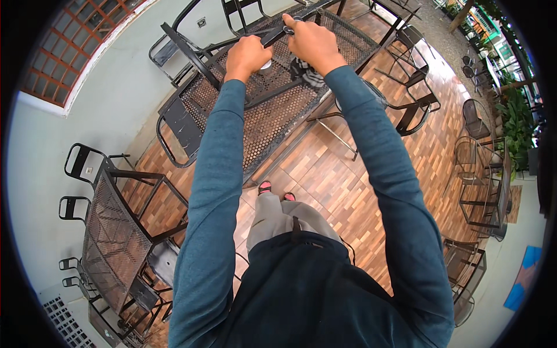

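Note:
My left hand (pixel 248 57) is closed round a black metal bar (pixel 272 37), part of a black metal frame lying across a mesh-topped table (pixel 267 130). Farther right along the same bar, my right hand (pixel 315 43) is closed too, its thumb on top. A small dark rounded thing (pixel 288 29) shows at its fingers; its kind I cannot make out. On the mesh below my hands lies a crumpled black and white cloth (pixel 307 74). Beside my left hand a small pale round thing (pixel 265 66) is partly hidden.
Black metal chairs (pixel 165 55) stand round the table, close to a pale wall (pixel 116 104). Another mesh table (pixel 113 238) with chairs is at the left. More chairs (pixel 415 87) stand on the right over the wood-patterned tile floor (pixel 348 191). Green plants (pixel 516 119) line the far right.

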Tool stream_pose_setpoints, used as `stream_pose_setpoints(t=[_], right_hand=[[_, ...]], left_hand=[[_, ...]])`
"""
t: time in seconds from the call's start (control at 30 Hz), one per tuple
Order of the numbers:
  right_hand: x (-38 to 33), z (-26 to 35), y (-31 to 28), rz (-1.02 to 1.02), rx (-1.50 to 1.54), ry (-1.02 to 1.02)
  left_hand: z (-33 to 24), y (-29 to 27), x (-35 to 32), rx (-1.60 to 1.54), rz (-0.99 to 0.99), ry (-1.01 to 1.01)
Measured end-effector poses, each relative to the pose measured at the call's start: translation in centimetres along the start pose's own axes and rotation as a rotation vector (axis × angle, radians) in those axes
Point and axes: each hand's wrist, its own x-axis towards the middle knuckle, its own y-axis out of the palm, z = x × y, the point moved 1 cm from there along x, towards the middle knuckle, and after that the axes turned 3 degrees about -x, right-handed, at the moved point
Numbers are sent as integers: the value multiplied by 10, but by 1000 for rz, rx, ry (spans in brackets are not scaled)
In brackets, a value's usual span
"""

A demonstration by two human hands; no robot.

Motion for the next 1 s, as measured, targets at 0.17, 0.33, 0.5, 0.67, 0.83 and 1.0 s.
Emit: stream_pose_setpoints(t=[0.17, 0.33, 0.5, 0.67, 0.83, 1.0], right_hand=[[-11, 20, 1, 27, -24, 57], [0, 7, -7, 33, -33, 36], [0, 21, -7, 41, -66, 172], [-4, 49, -15, 136, -68, 243], [0, 42, -20, 140, -99, 272], [-5, 74, -13, 152, -118, 351]], left_hand=[[6, -2, -3, 23, -17, 5], [5, -5, -4, -25, -7, 8], [4, -8, -6, -60, 24, 20], [25, -11, 3, -185, 97, 168], [31, -19, 0, -225, 175, 327], [50, -14, 2, -255, 167, 364]])
